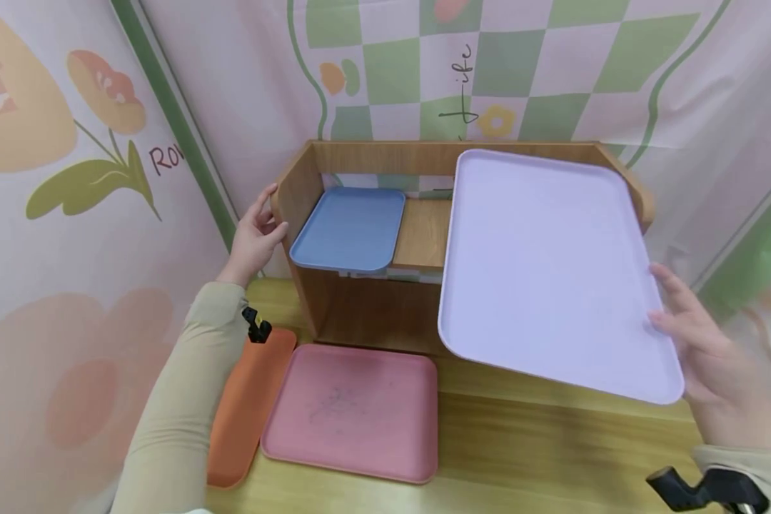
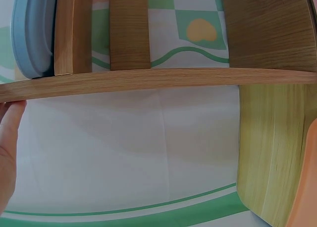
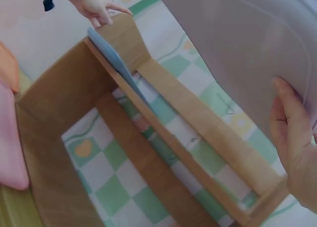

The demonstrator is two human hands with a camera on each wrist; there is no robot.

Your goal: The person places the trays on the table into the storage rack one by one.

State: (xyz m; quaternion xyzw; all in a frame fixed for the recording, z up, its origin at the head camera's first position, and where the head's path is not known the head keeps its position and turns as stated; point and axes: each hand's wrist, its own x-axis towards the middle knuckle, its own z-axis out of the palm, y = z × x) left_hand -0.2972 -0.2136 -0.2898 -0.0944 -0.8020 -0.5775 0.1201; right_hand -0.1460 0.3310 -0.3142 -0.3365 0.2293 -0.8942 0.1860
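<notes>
My right hand (image 1: 713, 350) pinches the right edge of a large lavender tray (image 1: 546, 271), holding it tilted in front of the right part of a wooden two-tier shelf (image 1: 417, 158). Its underside shows in the right wrist view, with fingers (image 3: 292, 113) against it. At the shelf's left side panel, my left hand (image 1: 253, 239) rests its fingertips on the panel's outer side and edge. A blue tray (image 1: 353, 228) lies on the upper board's left part, its front edge overhanging slightly.
A pink tray (image 1: 353, 414) with dark marks lies on the wooden tabletop (image 1: 552, 442) before the shelf. Beside it on the left is an orange tray (image 1: 250, 407). A patterned curtain (image 1: 450, 71) hangs behind, another on the left.
</notes>
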